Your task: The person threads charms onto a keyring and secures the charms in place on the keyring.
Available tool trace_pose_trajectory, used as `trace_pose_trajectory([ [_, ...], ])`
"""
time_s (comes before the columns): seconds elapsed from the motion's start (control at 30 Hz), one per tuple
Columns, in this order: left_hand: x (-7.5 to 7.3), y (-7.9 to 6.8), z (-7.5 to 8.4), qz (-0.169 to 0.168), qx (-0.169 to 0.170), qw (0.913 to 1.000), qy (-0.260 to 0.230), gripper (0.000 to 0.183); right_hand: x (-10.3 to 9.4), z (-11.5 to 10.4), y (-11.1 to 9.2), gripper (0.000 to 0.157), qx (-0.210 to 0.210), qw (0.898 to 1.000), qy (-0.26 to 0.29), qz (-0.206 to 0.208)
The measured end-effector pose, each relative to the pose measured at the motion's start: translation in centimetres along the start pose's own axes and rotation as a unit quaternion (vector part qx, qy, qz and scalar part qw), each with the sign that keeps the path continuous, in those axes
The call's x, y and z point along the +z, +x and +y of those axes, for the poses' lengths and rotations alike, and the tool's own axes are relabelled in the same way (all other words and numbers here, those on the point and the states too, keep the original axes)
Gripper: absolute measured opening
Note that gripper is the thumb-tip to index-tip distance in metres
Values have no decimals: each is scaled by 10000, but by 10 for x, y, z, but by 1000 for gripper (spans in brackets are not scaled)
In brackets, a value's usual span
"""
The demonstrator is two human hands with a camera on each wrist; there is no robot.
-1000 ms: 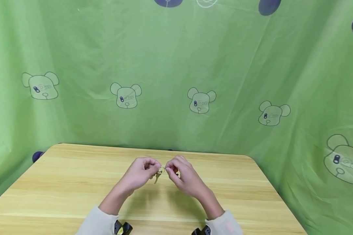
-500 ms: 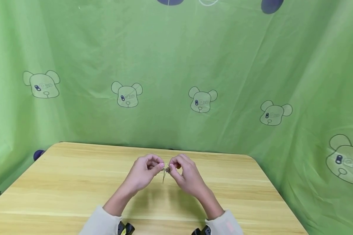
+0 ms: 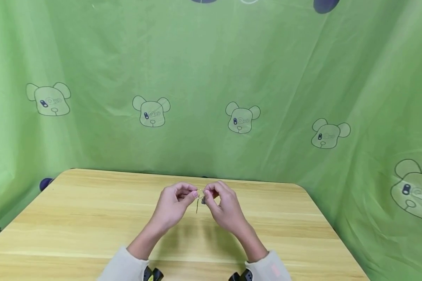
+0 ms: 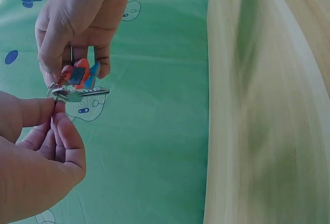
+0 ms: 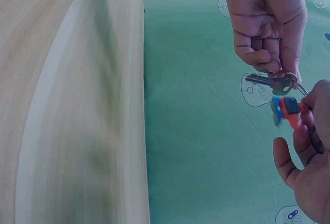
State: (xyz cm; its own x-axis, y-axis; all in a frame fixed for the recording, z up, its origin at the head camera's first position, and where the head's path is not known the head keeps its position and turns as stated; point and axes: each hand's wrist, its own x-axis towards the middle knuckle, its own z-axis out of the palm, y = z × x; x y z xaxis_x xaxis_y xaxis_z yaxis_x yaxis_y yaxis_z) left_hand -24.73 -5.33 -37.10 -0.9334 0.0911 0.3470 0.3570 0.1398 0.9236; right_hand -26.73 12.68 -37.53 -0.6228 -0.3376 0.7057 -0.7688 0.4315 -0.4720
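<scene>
Above the table my left hand (image 3: pixel 173 203) and right hand (image 3: pixel 226 206) face each other, thumb and fingertips pinching opposite sides of a thin metal key ring (image 5: pixel 301 89). A key (image 4: pixel 85 94) hangs from the ring beside my left fingertips. In the head view the key (image 3: pixel 197 205) points down. A small red, blue and dark-grey charm (image 5: pixel 290 106) dangles by my right fingers; the left wrist view also shows this charm (image 4: pixel 80 74) below the right hand's pinch. Fingertips hide part of the ring.
Under the hands lies a light wood table (image 3: pixel 91 218) with rounded far corners. Behind and around it hangs a green curtain (image 3: pixel 197 148) printed with bear heads. Pale sleeves (image 3: pixel 124 265) and dark wrist cameras (image 3: pixel 152 274) show near the bottom edge.
Both hands have risen slightly in the head view, the left shifting right and closer to the right hand. The key has turned from slanted to nearly vertical.
</scene>
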Motion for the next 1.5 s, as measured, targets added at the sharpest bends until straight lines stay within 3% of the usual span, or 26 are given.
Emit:
trace_pose_trajectory([
  [0.47, -9, 1, 3, -474, 104, 9973, 552, 5, -4, -3, 1, 6, -139, 9990, -12, -430],
  [0.57, -6, 2, 1, -355, 1, 9985, 410, 7, -3, -2, 1, 7, -89, 9995, 74, -303],
  [0.8, 2, 2, 0, 6, -248, 9988, -424, 15, -1, -9, 3, 9, 239, 9990, 175, 344],
  [0.97, 3, -1, 4, 274, -270, 9976, -571, 12, -2, -20, 5, 9, 159, 9989, 215, 372],
  [1.07, 2, -4, 14, 354, -202, 9979, -507, 11, -2, -19, 5, 10, 52, 9993, 162, 322],
  [1.2, -1, -8, 32, 275, -157, 9989, -341, 10, 0, -11, 4, 12, -133, 9996, 56, 250],
  [1.3, -5, -9, 36, 162, -125, 9996, -203, 9, 0, -7, 3, 12, -270, 9994, 65, 211],
  [1.5, -8, -2, 18, -174, 10, 9998, 58, 8, -1, -5, 2, 12, -356, 9993, 83, 108],
])
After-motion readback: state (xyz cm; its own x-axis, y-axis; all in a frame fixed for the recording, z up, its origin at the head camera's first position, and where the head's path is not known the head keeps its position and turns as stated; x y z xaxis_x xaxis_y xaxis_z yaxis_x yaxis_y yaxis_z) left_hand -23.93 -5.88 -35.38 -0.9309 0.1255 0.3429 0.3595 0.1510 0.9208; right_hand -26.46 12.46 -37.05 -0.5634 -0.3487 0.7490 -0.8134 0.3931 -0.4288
